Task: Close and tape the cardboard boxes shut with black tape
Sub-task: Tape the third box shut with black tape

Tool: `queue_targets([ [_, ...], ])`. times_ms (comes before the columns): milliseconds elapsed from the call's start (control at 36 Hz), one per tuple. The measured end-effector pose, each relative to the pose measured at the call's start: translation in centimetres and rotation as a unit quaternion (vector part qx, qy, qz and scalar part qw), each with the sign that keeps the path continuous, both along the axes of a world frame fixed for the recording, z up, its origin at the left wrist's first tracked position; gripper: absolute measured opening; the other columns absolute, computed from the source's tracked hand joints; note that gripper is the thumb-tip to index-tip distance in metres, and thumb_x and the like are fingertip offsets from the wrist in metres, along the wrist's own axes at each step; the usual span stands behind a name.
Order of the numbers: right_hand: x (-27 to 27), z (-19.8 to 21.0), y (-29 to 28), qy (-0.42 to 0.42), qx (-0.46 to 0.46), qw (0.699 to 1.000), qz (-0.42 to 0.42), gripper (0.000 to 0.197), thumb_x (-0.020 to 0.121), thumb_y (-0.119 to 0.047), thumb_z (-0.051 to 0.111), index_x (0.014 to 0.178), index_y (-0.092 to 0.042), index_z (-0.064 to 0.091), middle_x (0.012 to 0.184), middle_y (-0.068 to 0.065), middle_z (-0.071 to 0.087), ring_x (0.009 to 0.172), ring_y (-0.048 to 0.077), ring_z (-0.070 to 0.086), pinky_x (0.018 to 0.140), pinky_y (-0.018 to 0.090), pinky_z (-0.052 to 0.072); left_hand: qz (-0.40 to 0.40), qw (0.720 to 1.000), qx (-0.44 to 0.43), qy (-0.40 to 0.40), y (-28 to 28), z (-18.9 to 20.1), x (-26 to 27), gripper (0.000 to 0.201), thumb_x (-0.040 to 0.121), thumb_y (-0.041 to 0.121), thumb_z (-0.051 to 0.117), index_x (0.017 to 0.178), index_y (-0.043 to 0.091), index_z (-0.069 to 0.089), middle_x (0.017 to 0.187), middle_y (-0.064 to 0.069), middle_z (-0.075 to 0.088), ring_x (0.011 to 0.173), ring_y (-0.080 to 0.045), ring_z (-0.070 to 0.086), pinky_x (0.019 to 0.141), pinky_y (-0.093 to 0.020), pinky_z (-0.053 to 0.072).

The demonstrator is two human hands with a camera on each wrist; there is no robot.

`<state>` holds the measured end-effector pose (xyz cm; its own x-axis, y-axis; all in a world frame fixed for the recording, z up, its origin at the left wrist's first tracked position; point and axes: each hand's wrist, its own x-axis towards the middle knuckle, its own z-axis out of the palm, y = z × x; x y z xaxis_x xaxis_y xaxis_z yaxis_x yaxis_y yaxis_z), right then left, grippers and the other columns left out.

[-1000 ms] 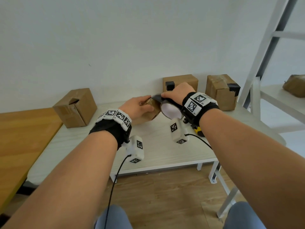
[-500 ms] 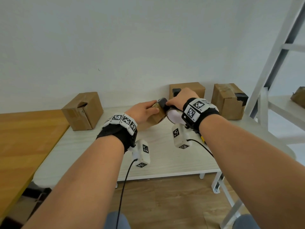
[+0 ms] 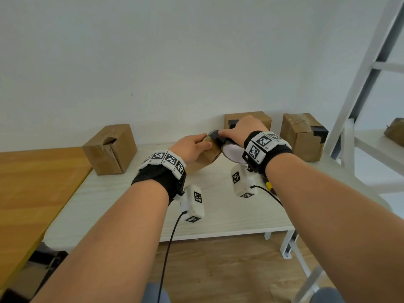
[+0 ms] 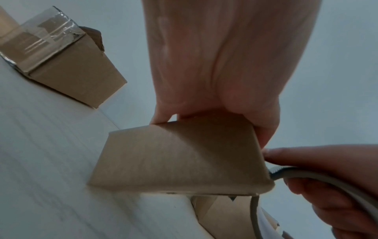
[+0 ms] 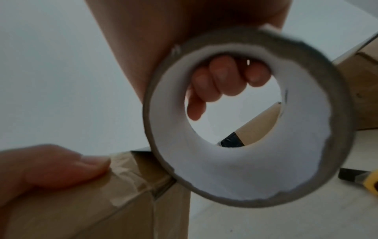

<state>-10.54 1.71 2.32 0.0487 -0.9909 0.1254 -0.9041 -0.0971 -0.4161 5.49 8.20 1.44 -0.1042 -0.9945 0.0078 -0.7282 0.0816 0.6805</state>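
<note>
A small cardboard box (image 3: pixel 203 159) sits tilted at the middle of the white table (image 3: pixel 131 206). My left hand (image 3: pixel 192 147) grips its top, thumb (image 5: pixel 51 168) on the taped edge nearest the roll. The same box (image 4: pixel 180 158) fills the left wrist view under my left hand (image 4: pixel 214 64). My right hand (image 3: pixel 242 130) holds the black tape roll (image 3: pixel 232 151) against the box's right top edge. Its fingers (image 5: pixel 220 80) curl through the roll's white core (image 5: pixel 245 169). Whether tape is stuck to the box is hidden.
Three more boxes stand at the back: one at the left (image 3: pixel 109 149), one behind my right hand (image 3: pixel 261 120), and one with black tape (image 3: pixel 301 136) at the right. A yellow utility knife (image 5: pixel 364 181) lies under my right wrist. A wooden table (image 3: pixel 32 193) adjoins left; a white shelf frame (image 3: pixel 360 106) stands right.
The head view has lifted, so the table sits lower in frame. Both hands keep their holds, the left on the box and the right on the roll.
</note>
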Motion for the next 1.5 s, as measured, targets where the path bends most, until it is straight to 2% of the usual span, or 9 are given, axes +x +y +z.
queue_targets([
  [139, -0.5, 1.6, 0.1, -0.018, -0.009, 1.0, -0.001, 0.055, 0.077, -0.062, 0.061, 0.057, -0.012, 0.048, 0.06, 0.0, 0.049, 0.054, 0.012, 0.045, 0.045, 0.025, 0.028, 0.023, 1.0, 0.007, 0.01, 0.2, 0.4, -0.3, 0.033, 0.096, 0.034, 0.047, 0.125, 0.024, 0.06, 0.12, -0.001, 0.062, 0.111, -0.021, 0.055, 0.088, -0.027, 0.038],
  [306, -1.0, 3.0, 0.5, -0.083, -0.007, 0.996, 0.023, 0.049, 0.08, -0.045, 0.068, 0.055, -0.012, 0.042, 0.058, 0.002, 0.043, 0.058, 0.018, 0.042, 0.051, 0.026, 0.033, 0.04, 0.999, 0.032, 0.012, 0.4, 1.0, -0.8, 0.035, 0.094, 0.037, 0.046, 0.123, 0.023, 0.06, 0.119, -0.005, 0.063, 0.108, -0.025, 0.058, 0.098, -0.038, 0.044],
  [444, 0.0, 3.7, 0.3, -0.094, -0.016, 0.995, 0.031, 0.046, 0.079, -0.043, 0.07, 0.054, -0.013, 0.046, 0.056, 0.0, 0.047, 0.055, 0.015, 0.044, 0.049, 0.025, 0.032, 0.072, 0.996, 0.059, 0.001, 0.4, 1.7, -1.5, 0.04, 0.099, 0.026, 0.034, 0.124, 0.002, 0.055, 0.125, -0.018, 0.057, 0.117, -0.034, 0.052, 0.093, -0.038, 0.04],
  [528, 0.4, 3.9, 0.2, -0.101, -0.017, 0.994, 0.031, 0.04, 0.077, -0.042, 0.072, 0.057, -0.014, 0.052, 0.059, 0.0, 0.052, 0.058, 0.016, 0.049, 0.05, 0.025, 0.036, 0.078, 0.995, 0.047, -0.033, 0.1, 1.5, -1.6, 0.041, 0.102, 0.02, 0.029, 0.129, -0.004, 0.049, 0.134, -0.022, 0.049, 0.124, -0.035, 0.047, 0.102, -0.04, 0.036],
  [694, 0.9, 4.0, 0.1, -0.115, -0.019, 0.993, 0.025, 0.037, 0.076, -0.04, 0.073, 0.057, -0.015, 0.054, 0.059, -0.001, 0.054, 0.058, 0.015, 0.051, 0.051, 0.024, 0.038, 0.096, 0.986, -0.004, -0.137, -0.9, 1.0, -1.2, 0.039, 0.105, 0.017, 0.018, 0.133, 0.003, 0.042, 0.135, -0.021, 0.046, 0.123, -0.035, 0.047, 0.103, -0.04, 0.037],
  [833, 1.3, 4.2, 0.0, -0.117, -0.021, 0.993, 0.024, 0.037, 0.076, -0.039, 0.073, 0.056, -0.015, 0.053, 0.057, -0.001, 0.053, 0.055, 0.015, 0.05, 0.05, 0.024, 0.038, 0.102, 0.98, -0.023, -0.171, -2.1, 1.3, -0.8, 0.035, 0.104, 0.01, 0.02, 0.131, -0.001, 0.039, 0.133, -0.021, 0.048, 0.121, -0.033, 0.049, 0.096, -0.035, 0.039],
  [1000, 1.6, 4.3, 0.0, -0.111, -0.019, 0.993, 0.016, 0.038, 0.075, -0.038, 0.072, 0.055, -0.015, 0.051, 0.055, -0.001, 0.051, 0.054, 0.015, 0.048, 0.048, 0.024, 0.036, 0.065, 0.97, -0.013, -0.232, -3.1, 1.5, -0.7, 0.041, 0.105, 0.024, 0.019, 0.139, 0.01, 0.037, 0.128, -0.02, 0.05, 0.117, -0.034, 0.05, 0.083, -0.031, 0.035],
  [1305, 1.5, 4.4, 0.5, -0.083, 0.044, 0.995, -0.019, 0.021, 0.073, -0.029, 0.065, 0.067, -0.012, 0.054, 0.062, 0.003, 0.056, 0.056, 0.02, 0.053, 0.05, 0.026, 0.038, 0.046, 0.956, -0.035, -0.287, -3.0, 1.4, -1.3, 0.038, 0.104, 0.016, 0.025, 0.14, 0.009, 0.036, 0.128, -0.02, 0.051, 0.117, -0.033, 0.052, 0.092, -0.033, 0.041],
  [1500, 1.1, 4.1, 0.7, -0.043, 0.079, 0.996, -0.014, 0.03, 0.075, -0.041, 0.067, 0.075, -0.012, 0.059, 0.065, 0.001, 0.054, 0.057, 0.016, 0.054, 0.048, 0.025, 0.037, 0.052, 0.96, -0.035, -0.272, -2.6, 1.4, -2.0, 0.039, 0.105, 0.019, 0.023, 0.138, 0.006, 0.04, 0.129, -0.021, 0.051, 0.119, -0.034, 0.051, 0.097, -0.035, 0.04],
])
